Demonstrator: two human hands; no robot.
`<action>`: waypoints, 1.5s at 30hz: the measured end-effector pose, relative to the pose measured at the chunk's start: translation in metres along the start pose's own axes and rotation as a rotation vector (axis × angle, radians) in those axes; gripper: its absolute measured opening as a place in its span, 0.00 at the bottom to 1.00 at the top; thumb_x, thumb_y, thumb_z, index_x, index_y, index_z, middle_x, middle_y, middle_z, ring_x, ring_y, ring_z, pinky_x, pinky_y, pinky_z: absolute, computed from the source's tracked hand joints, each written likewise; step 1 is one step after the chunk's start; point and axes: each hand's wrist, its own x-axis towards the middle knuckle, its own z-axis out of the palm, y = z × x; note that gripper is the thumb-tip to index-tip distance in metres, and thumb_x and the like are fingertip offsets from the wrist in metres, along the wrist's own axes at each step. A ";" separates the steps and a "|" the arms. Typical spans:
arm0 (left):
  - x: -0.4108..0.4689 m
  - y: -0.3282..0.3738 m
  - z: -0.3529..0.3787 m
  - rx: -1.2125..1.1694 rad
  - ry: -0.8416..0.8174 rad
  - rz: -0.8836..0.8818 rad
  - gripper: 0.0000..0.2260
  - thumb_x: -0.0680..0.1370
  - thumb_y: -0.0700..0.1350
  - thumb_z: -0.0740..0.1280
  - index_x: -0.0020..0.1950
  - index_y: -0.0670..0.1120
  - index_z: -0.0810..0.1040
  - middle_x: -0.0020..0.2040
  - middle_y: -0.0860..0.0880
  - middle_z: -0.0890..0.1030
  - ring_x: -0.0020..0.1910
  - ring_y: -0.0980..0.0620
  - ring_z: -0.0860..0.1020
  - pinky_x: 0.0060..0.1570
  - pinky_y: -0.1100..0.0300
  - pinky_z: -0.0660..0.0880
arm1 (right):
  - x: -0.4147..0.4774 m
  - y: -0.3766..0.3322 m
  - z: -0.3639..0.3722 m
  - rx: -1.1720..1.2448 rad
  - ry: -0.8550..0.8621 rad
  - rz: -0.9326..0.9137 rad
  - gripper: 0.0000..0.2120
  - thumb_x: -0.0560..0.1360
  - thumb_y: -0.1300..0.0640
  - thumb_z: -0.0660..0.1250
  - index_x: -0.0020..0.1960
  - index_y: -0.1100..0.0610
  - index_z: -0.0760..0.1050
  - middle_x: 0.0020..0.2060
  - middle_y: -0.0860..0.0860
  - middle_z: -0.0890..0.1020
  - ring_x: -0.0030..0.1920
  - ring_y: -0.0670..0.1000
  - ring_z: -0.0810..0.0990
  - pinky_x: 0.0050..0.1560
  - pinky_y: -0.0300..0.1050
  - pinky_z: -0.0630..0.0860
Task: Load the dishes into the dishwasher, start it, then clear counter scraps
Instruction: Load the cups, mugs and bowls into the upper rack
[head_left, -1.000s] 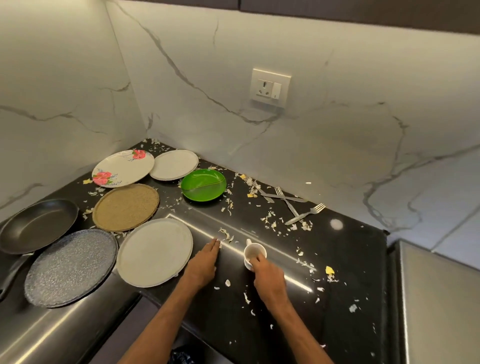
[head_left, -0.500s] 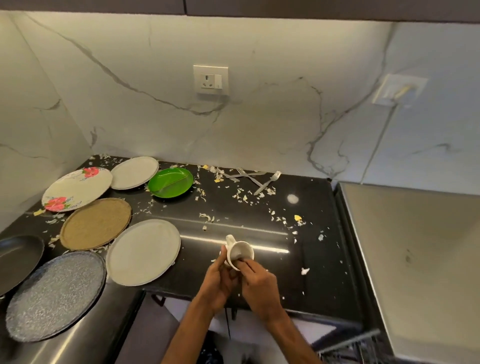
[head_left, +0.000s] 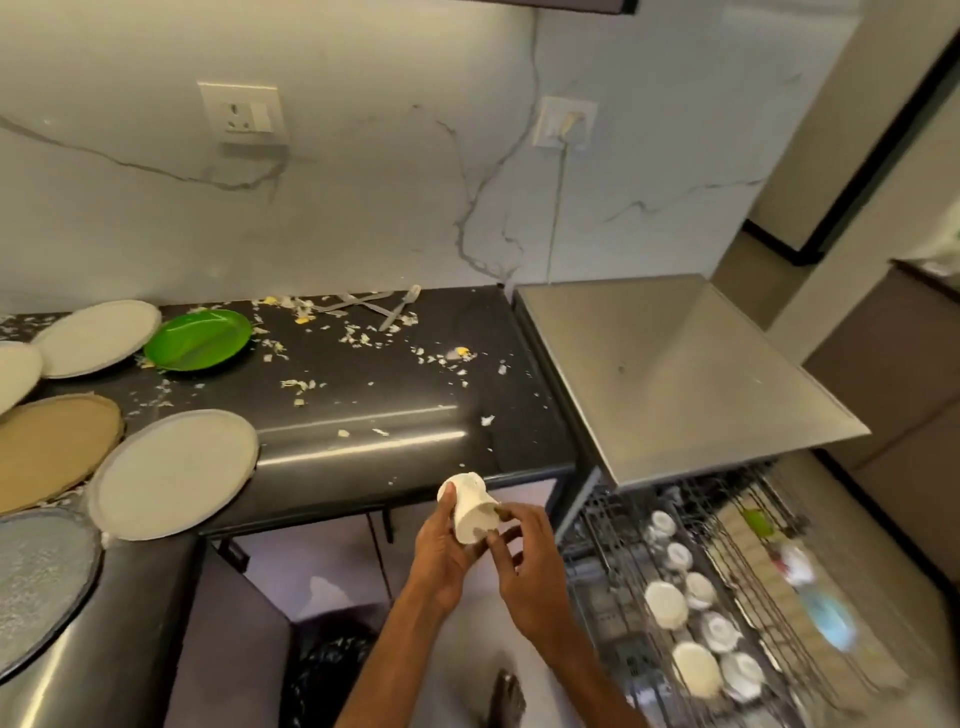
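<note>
2 hands hold 1 white cup (head_left: 470, 512) in the air, just off the counter's (head_left: 395, 395) front right corner. The left hand (head_left: 441, 551) wraps round its side and the right hand (head_left: 527, 566) pinches its lower end. The dishwasher rack (head_left: 613, 551) stands just right.

The scene is taken by one wide-angle camera worn on the head, set above the near edge of the bench (head_left: 395, 395) and tilted forward and down. The marble wall (head_left: 363, 218) is faced at the far side. The bench is held on the left, and the dishwasher rack (head_left: 608, 519) is seen low on the right, blurred. The left hand (head_left: 441, 551) and right hand (head_left: 530, 566) are caught close beneath the lens, near the bottom centre. Straight edges are bent toward the frame's borders.
</note>
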 end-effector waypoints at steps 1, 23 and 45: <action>-0.004 -0.008 0.005 0.015 -0.023 -0.023 0.27 0.78 0.58 0.65 0.67 0.39 0.75 0.60 0.35 0.80 0.58 0.38 0.79 0.62 0.41 0.75 | -0.004 -0.002 -0.009 0.027 0.036 0.017 0.14 0.79 0.55 0.68 0.62 0.44 0.70 0.57 0.39 0.75 0.50 0.48 0.79 0.46 0.41 0.80; -0.054 -0.237 0.162 0.539 -0.203 -0.271 0.36 0.75 0.70 0.55 0.52 0.39 0.83 0.43 0.40 0.84 0.30 0.50 0.79 0.26 0.62 0.72 | -0.097 0.116 -0.283 0.111 -0.198 0.332 0.29 0.69 0.52 0.79 0.68 0.48 0.73 0.60 0.47 0.81 0.57 0.46 0.82 0.55 0.44 0.81; 0.040 -0.270 0.271 1.281 -0.174 0.399 0.14 0.83 0.51 0.61 0.67 0.49 0.72 0.66 0.43 0.75 0.61 0.45 0.77 0.65 0.44 0.73 | -0.045 0.225 -0.385 -0.048 -0.075 0.394 0.25 0.69 0.47 0.78 0.64 0.45 0.76 0.56 0.42 0.81 0.55 0.44 0.81 0.54 0.47 0.81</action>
